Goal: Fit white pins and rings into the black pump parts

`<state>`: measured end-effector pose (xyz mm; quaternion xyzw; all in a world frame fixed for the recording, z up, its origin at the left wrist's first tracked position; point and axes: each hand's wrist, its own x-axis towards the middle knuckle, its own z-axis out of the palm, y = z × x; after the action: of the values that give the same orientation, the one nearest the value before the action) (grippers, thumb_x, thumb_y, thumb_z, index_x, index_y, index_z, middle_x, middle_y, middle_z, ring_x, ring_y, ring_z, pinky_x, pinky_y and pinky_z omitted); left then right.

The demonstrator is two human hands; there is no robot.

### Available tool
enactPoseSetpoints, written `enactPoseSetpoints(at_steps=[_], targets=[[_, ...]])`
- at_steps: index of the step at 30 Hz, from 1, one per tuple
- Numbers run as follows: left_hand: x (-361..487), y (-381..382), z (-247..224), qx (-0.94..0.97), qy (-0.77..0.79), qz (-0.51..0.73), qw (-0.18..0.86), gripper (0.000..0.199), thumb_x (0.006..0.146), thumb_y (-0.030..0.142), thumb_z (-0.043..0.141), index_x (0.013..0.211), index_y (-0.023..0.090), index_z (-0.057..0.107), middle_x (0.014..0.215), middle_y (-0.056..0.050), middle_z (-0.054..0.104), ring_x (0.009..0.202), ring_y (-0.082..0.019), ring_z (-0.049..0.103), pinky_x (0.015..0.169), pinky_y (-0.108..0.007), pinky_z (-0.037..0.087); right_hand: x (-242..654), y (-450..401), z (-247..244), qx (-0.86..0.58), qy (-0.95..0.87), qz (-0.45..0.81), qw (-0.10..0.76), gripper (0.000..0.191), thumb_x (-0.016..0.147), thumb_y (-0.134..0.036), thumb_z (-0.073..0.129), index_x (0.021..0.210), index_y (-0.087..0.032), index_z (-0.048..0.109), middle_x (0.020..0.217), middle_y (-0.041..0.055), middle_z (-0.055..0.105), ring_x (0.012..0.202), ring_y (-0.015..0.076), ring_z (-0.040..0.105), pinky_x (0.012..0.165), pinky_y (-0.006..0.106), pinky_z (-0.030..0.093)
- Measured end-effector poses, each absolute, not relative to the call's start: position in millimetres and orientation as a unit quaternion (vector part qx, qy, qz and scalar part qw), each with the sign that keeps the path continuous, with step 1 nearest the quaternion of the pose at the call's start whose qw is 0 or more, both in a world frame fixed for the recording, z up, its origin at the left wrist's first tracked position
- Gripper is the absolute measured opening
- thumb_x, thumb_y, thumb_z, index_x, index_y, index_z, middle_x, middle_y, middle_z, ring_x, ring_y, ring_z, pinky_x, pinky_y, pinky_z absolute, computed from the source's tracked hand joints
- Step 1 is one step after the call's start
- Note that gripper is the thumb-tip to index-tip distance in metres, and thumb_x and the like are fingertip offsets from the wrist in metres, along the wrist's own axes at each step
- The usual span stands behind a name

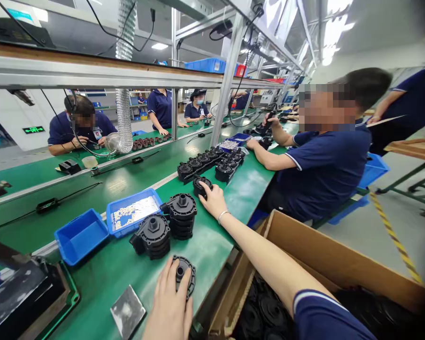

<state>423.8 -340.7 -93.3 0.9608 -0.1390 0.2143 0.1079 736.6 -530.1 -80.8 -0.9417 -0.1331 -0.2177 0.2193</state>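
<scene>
My left hand (173,297) lies over a round black plastic pump cover (186,274) with a short central spout, its fingers curled over the cover on the green bench. My right hand (213,200) reaches forward and grips another black pump cover (200,186) near the end of the rows of parts. Between my hands stand two stacks of the same covers, a nearer stack (154,233) and a farther stack (182,215). Left of my left hand lies a flat metal block (128,311).
A blue tray (115,229) holds small pale rings; a bare blue bin (80,236) sits beside it. Rows of black pump parts (205,160) extend toward a seated co-worker (329,156). At right, an open cardboard box (326,250) contains black parts. A metal post (228,78) rises behind.
</scene>
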Motion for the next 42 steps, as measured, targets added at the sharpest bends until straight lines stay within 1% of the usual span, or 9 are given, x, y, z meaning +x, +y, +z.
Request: enactPoseSetpoints(at_steps=[5, 8, 11, 16, 26, 30, 34, 39, 42], targets=[[427.6, -347.6, -95.9, 0.959, -0.12, 0.225, 0.122, 0.056, 0.082, 0.012, 0.051, 0.136, 0.025, 0.05, 0.149, -0.012, 0.042, 0.141, -0.031, 0.038, 0.103, -0.047, 0.05, 768.6, -572.8, -91.7, -0.936, -0.073, -0.238, 0.249, 0.061, 0.094, -0.029, 0.049, 0.152, -0.025, 0.031, 0.147, 0.0175, 0.02, 0.138, 0.0377, 0.026, 0.11, 0.054, 0.031], [429.7, -347.1, -99.0, 0.958, -0.13, 0.229, 0.117, 0.056, 0.081, 0.012, 0.051, 0.136, 0.025, 0.051, 0.148, -0.013, 0.043, 0.14, -0.032, 0.038, 0.102, -0.048, 0.051, 793.5, -584.2, -96.3, -0.926, -0.02, -0.251, 0.282, 0.086, 0.091, -0.04, 0.055, 0.156, -0.012, 0.005, 0.155, 0.0246, 0.0, 0.145, 0.0391, 0.01, 0.113, 0.055, 0.027], [430.7, -345.8, -102.5, 0.958, -0.134, 0.231, 0.105, 0.057, 0.079, 0.013, 0.053, 0.134, 0.025, 0.052, 0.147, -0.013, 0.044, 0.14, -0.033, 0.038, 0.101, -0.048, 0.052, 814.4, -582.9, -100.1, -0.917, 0.016, -0.244, 0.314, 0.112, 0.084, -0.054, 0.063, 0.151, 0.002, -0.008, 0.152, 0.0346, 0.005, 0.145, 0.0416, 0.008, 0.114, 0.056, 0.024], [431.5, -345.1, -106.1, 0.959, -0.134, 0.231, 0.091, 0.06, 0.076, 0.013, 0.054, 0.135, 0.026, 0.052, 0.146, -0.013, 0.045, 0.139, -0.034, 0.039, 0.099, -0.048, 0.052, 837.2, -566.4, -105.4, -0.912, 0.027, -0.22, 0.345, 0.112, 0.085, -0.058, 0.061, 0.148, 0.009, -0.003, 0.151, 0.0382, 0.01, 0.145, 0.0409, 0.009, 0.115, 0.049, 0.026], [432.5, -345.0, -105.3, 0.96, -0.136, 0.228, 0.092, 0.062, 0.075, 0.012, 0.056, 0.135, 0.025, 0.052, 0.145, -0.013, 0.046, 0.138, -0.034, 0.04, 0.099, -0.048, 0.052, 851.9, -545.2, -100.7, -0.886, 0.078, -0.236, 0.392, 0.11, 0.084, -0.059, 0.06, 0.15, 0.004, -0.001, 0.15, 0.0373, 0.013, 0.144, 0.0411, 0.016, 0.113, 0.052, 0.029], [429.6, -342.9, -92.9, 0.964, -0.14, 0.205, 0.099, 0.059, 0.081, 0.016, 0.055, 0.138, 0.027, 0.049, 0.148, -0.011, 0.044, 0.14, -0.032, 0.038, 0.1, -0.046, 0.053, 827.9, -540.8, -99.4, -0.874, 0.058, -0.239, 0.419, 0.105, 0.083, -0.062, 0.055, 0.147, 0.006, 0.006, 0.15, 0.0368, 0.014, 0.145, 0.0416, 0.011, 0.116, 0.055, 0.023], [424.6, -340.4, -76.0, 0.97, -0.137, 0.157, 0.124, 0.057, 0.087, 0.019, 0.053, 0.143, 0.028, 0.044, 0.153, -0.01, 0.038, 0.145, -0.031, 0.031, 0.105, -0.048, 0.05, 782.4, -531.7, -104.5, -0.86, 0.006, -0.23, 0.456, 0.095, 0.084, -0.065, 0.047, 0.144, 0.002, 0.017, 0.149, 0.0334, 0.021, 0.143, 0.0396, 0.02, 0.118, 0.056, 0.02], [421.3, -340.6, -64.7, 0.974, -0.117, 0.112, 0.159, 0.055, 0.091, 0.018, 0.049, 0.144, 0.027, 0.04, 0.154, -0.011, 0.034, 0.148, -0.03, 0.024, 0.109, -0.052, 0.045, 705.1, -516.5, -92.0, -0.831, -0.101, -0.194, 0.512, 0.072, 0.089, -0.065, 0.042, 0.14, -0.014, 0.032, 0.143, 0.0215, 0.041, 0.135, 0.0306, 0.041, 0.114, 0.051, 0.035], [420.7, -341.0, -62.8, 0.973, -0.119, 0.107, 0.167, 0.054, 0.091, 0.018, 0.048, 0.144, 0.026, 0.04, 0.153, -0.013, 0.035, 0.148, -0.032, 0.023, 0.11, -0.056, 0.043, 661.1, -505.7, -65.2, -0.793, -0.191, -0.18, 0.55, 0.057, 0.096, -0.058, 0.037, 0.141, -0.021, 0.033, 0.144, 0.0147, 0.043, 0.134, 0.0241, 0.043, 0.111, 0.043, 0.04]])
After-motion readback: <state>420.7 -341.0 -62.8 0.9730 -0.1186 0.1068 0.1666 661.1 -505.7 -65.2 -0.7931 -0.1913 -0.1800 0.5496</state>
